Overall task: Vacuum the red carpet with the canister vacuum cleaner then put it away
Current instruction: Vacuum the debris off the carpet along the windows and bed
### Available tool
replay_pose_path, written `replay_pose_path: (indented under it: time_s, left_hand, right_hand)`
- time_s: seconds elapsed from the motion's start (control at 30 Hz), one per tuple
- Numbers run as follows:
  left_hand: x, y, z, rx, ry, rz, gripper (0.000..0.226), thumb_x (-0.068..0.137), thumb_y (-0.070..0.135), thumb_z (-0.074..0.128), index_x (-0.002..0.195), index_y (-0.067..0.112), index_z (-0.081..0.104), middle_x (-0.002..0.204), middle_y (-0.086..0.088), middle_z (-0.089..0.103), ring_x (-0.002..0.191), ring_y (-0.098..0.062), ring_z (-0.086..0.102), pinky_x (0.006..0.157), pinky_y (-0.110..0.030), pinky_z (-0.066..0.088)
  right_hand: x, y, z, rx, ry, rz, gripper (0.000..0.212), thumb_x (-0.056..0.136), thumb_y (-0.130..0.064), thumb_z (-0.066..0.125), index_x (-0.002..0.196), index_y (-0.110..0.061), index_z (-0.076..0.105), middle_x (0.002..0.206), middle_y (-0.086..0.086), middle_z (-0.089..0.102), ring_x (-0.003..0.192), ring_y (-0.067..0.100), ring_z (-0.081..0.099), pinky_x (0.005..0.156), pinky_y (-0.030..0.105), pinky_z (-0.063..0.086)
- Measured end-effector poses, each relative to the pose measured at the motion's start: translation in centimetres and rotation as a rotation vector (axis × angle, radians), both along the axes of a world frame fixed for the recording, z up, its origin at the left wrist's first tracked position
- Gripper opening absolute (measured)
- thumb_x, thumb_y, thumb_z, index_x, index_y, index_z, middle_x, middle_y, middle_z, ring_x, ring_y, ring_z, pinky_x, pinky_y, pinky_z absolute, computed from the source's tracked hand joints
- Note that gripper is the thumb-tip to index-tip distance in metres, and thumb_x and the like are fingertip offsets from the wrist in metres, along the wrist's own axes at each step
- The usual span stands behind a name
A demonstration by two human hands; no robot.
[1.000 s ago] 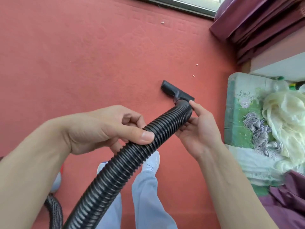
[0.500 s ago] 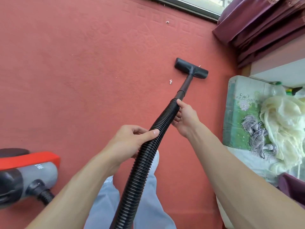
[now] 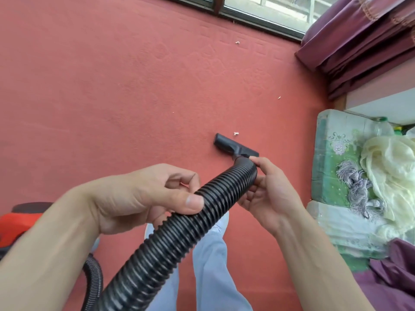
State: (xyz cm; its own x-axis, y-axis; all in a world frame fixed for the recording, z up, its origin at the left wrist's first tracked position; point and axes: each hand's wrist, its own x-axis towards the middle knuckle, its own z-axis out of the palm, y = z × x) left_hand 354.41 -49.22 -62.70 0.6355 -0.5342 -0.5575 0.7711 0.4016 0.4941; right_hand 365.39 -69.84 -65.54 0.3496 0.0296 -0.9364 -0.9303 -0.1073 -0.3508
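**Nozzle drawn back toward the feet**

Since half a second ago the floor nozzle point(image 3: 235, 149) has come in from the far carpet near the window to a spot just beyond the hands, and the hands themselves sit much closer to the camera. The scrap of white litter point(image 3: 235, 133) that lay to the nozzle's left now lies just on its far side.

The hose point(image 3: 179, 227) is black, ribbed and glossy, running from the near edge up to the right, where it bends down into the short black nozzle resting flat on the carpet. The left hand point(image 3: 143, 196) is curled over the hose at mid-length, thumb pressed along its top. The right hand point(image 3: 267, 189) cups the hose at its far bend, fingers wrapped beneath and thumb on the side. At the near left, an orange and black piece of the canister point(image 3: 20, 223) shows behind the left forearm.

The red carpet point(image 3: 112, 97) carries a faint embossed pattern and a few more white specks. A dark window frame point(image 3: 247, 16) runs along the far edge, purple curtains point(image 3: 363, 41) hang at the far right, and a bed point(image 3: 332, 153) with green floral bedding and heaped cloth fills the right side. Pale blue trouser legs point(image 3: 211, 265) show below the hose.
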Motion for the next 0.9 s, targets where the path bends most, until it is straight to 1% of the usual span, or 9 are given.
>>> replay_pose_path:
  time_s: [0.13,0.2,0.33,0.47,0.53,0.63,0.77,0.87,0.9]
  left_hand:
    - [-0.6,-0.7,0.1,0.045,0.039,0.011,0.034,0.065,0.032,0.089,0.076,0.016,0.061,0.067,-0.001,0.060,0.053,-0.011,0.056,0.049,-0.021,0.049]
    - [-0.6,-1.5,-0.1,0.095,0.080,0.042,0.030,0.073,0.027,0.087,0.077,0.014,0.060,0.066,-0.001,0.065,0.051,-0.010,0.060,0.047,-0.020,0.051]
    - [-0.4,-4.1,-1.3,0.316,0.181,0.078,0.035,0.076,0.038,0.081,0.092,0.009,0.069,0.083,-0.009,0.075,0.068,-0.018,0.069,0.067,-0.030,0.060]
    - [-0.4,-7.1,-2.9,0.479,0.300,0.206,0.036,0.085,0.039,0.076,0.101,0.006,0.072,0.068,0.002,0.072,0.060,-0.013,0.064,0.070,-0.030,0.059]
    - [-0.6,-7.9,-3.2,0.486,0.334,0.258,0.037,0.084,0.039,0.077,0.103,0.007,0.073,0.067,0.003,0.071,0.059,-0.012,0.064,0.068,-0.031,0.059]
    - [-0.8,-8.3,-3.1,0.470,0.344,0.287,0.039,0.081,0.038,0.080,0.104,0.007,0.074,0.069,0.003,0.071,0.062,-0.013,0.063,0.061,-0.029,0.057]
    - [-0.4,-8.0,-2.0,0.383,0.256,0.156,0.042,0.079,0.037,0.081,0.108,0.008,0.073,0.082,-0.005,0.076,0.070,-0.016,0.068,0.062,-0.028,0.058]
    - [0.4,-7.9,-0.9,0.325,0.174,0.050,0.043,0.079,0.034,0.081,0.112,0.009,0.070,0.095,-0.009,0.077,0.080,-0.020,0.068,0.067,-0.031,0.060]
    - [0.6,-7.9,-0.5,0.309,0.151,0.021,0.043,0.079,0.033,0.081,0.113,0.009,0.070,0.096,-0.008,0.077,0.082,-0.020,0.067,0.068,-0.032,0.058]
  right_hand:
    - [-0.5,0.1,-1.5,-0.019,-0.012,-0.034,0.034,0.084,-0.034,0.066,0.103,-0.006,0.063,0.079,0.007,0.057,0.066,0.017,0.054,0.062,0.029,0.048]
    - [-0.2,0.2,-2.9,-0.029,-0.056,-0.068,0.040,0.084,-0.034,0.067,0.111,-0.004,0.065,0.080,0.007,0.059,0.067,0.017,0.056,0.066,0.031,0.050]
    - [0.8,0.2,-6.5,-0.087,-0.134,-0.094,0.043,0.085,-0.032,0.068,0.116,-0.002,0.062,0.073,0.005,0.057,0.061,0.015,0.050,0.057,0.027,0.049]
    - [2.3,-0.7,-9.8,-0.113,-0.095,-0.008,0.038,0.086,-0.032,0.069,0.114,-0.007,0.060,0.066,0.001,0.057,0.053,0.012,0.053,0.046,0.021,0.047]
    - [2.8,-1.0,-10.4,-0.096,-0.068,0.027,0.037,0.086,-0.034,0.068,0.111,-0.008,0.061,0.074,0.004,0.059,0.064,0.016,0.056,0.051,0.022,0.050]
    - [2.7,-1.6,-10.2,-0.084,-0.088,-0.021,0.044,0.087,-0.034,0.066,0.119,-0.004,0.061,0.083,0.007,0.058,0.071,0.019,0.056,0.061,0.027,0.053]
    - [1.6,-3.5,-8.4,-0.043,-0.135,-0.174,0.048,0.085,-0.030,0.066,0.123,-0.001,0.061,0.083,0.008,0.057,0.062,0.017,0.052,0.048,0.024,0.047]
    - [1.0,-5.2,-5.8,-0.004,-0.153,-0.338,0.026,0.086,-0.024,0.065,0.106,-0.007,0.063,0.094,0.015,0.058,0.064,0.018,0.055,0.056,0.027,0.048]
    - [0.8,-5.8,-5.0,0.016,-0.139,-0.381,0.025,0.087,-0.022,0.065,0.106,-0.007,0.062,0.095,0.016,0.059,0.064,0.018,0.057,0.057,0.027,0.050]
